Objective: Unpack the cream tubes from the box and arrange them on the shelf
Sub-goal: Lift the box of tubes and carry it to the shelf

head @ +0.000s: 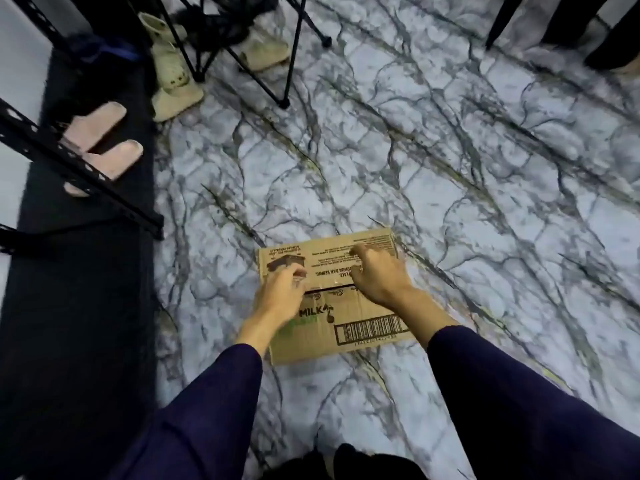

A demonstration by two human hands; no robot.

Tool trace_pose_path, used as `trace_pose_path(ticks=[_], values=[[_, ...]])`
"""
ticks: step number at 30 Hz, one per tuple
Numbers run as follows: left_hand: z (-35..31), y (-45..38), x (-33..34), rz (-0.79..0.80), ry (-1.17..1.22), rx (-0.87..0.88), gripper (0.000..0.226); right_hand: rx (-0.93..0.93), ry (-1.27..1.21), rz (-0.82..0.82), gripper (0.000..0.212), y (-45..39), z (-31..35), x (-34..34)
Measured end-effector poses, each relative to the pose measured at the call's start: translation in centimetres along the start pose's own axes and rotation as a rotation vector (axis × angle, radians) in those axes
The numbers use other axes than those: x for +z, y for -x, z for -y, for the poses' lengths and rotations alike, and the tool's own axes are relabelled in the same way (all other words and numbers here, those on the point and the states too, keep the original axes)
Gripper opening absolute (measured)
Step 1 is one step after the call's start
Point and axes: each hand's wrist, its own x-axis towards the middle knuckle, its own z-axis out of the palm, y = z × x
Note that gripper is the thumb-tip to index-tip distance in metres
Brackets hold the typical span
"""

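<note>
Resting on the marble-patterned floor, a closed cardboard box is seen below the camera, with both hands laid on its top at the seam between the two flaps. The left hand is placed at the left end of the seam, its fingers bent down toward the slot; the right hand is set further right with its fingers curled over the far flap. Whether either hand has actually caught a flap edge cannot be told, since the fingertips are blurred and partly tucked out of sight.

The box is judged to be light and fairly stiff, though the flaps should bend easily; hold is best taken at the free flap edges along the seam, so that they can be lifted outward. A strip of clear tape seems to lie over the seam, but this is hard to make out.

No cream tubes are visible; they are presumably hidden inside. The black metal shelf is seen at the left, well apart from the box and cut off by the picture edge, with pale slippers lying beneath its rail.
</note>
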Motion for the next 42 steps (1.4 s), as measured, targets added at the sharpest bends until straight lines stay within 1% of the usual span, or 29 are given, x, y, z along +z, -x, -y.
trace_pose_path(ticks=[4,7,9,11,12,14,16,19,21,23,24,25,26,27,28,29,31,32,33,34,36,38,40,41,42], values=[[4.2,-1.9,5.2,0.071,-0.204,-0.037,0.035,0.059,0.052,0.083,0.041,-1.7,-3.2,6.6],[5.4,-2.4,7.0,0.101,-0.310,-0.001,0.039,0.066,0.041,0.131,0.034,-2.5,-4.5,9.4],[5.3,-2.1,7.1,0.120,-0.329,0.006,0.036,0.048,0.109,0.150,0.036,-2.4,-4.7,9.6],[4.7,-1.3,6.6,0.092,-0.292,0.017,0.030,0.019,0.193,0.118,0.037,-1.7,-4.6,9.1],[4.4,-0.6,6.2,0.070,-0.269,0.036,0.027,0.009,0.189,0.090,0.036,-1.1,-4.4,8.5],[3.8,1.0,5.2,0.053,-0.250,0.082,0.023,0.023,0.155,0.091,0.035,0.5,-4.0,7.2],[3.2,3.3,4.4,0.079,-0.238,0.085,0.027,0.051,0.138,0.130,0.037,2.6,-3.8,6.3],[2.0,7.4,4.0,0.067,-0.186,0.067,0.043,0.068,0.137,0.173,0.036,6.2,-3.5,5.2],[1.9,9.5,4.6,0.068,-0.178,0.002,0.042,0.098,0.104,0.222,0.032,8.4,-3.4,5.1],[2.6,11.0,5.8,0.160,-0.211,-0.086,0.030,0.123,0.095,0.284,0.032,10.2,-3.7,5.5],[3.3,11.5,6.6,0.244,-0.229,-0.123,0.025,0.135,0.089,0.307,0.033,10.9,-3.9,5.9],[4.0,12.0,7.4,0.342,-0.257,-0.146,0.026,0.145,0.077,0.320,0.034,11.4,-4.2,6.3],[4.8,12.3,8.1,0.435,-0.299,-0.159,0.033,0.154,0.059,0.323,0.036,11.7,-4.4,6.8],[5.4,12.5,8.6,0.483,-0.331,-0.175,0.041,0.159,0.049,0.321,0.038,11.7,-4.6,7.4],[6.0,12.4,9.2,0.463,-0.329,-0.195,0.045,0.158,0.047,0.315,0.039,11.6,-4.7,8.0],[6.2,12.1,9.6,0.388,-0.315,-0.208,0.045,0.154,0.048,0.304,0.040,11.2,-4.9,8.7],[6.4,11.0,10.3,0.117,-0.275,-0.247,0.046,0.138,0.040,0.276,0.042,10.3,-5.3,10.2],[6.5,10.1,10.7,-0.010,-0.233,-0.283,0.050,0.127,0.026,0.260,0.042,9.6,-5.6,11.0],[6.6,9.0,11.0,-0.093,-0.169,-0.327,0.059,0.119,0.004,0.244,0.041,8.9,-5.8,11.8],[7.0,7.6,11.5,-0.127,-0.093,-0.367,0.071,0.113,-0.026,0.222,0.040,8.1,-6.0,12.6],[7.8,5.1,12.6,-0.087,0.019,-0.443,0.097,0.117,-0.111,0.156,0.037,6.1,-6.1,14.0],[8.7,3.3,13.8,-0.031,0.014,-0.516,0.118,0.144,-0.217,0.129,0.040,3.9,-5.9,15.4],[9.3,2.7,14.8,-0.035,-0.040,-0.539,0.133,0.130,-0.288,0.139,0.048,1.8,-5.4,16.2],[9.5,2.7,15.1,-0.048,-0.048,-0.532,0.137,0.107,-0.305,0.097,0.053,0.8,-5.1,16.2],[9.7,2.7,15.3,-0.060,-0.045,-0.525,0.140,0.070,-0.307,-0.006,0.054,-0.2,-4.7,16.0]])
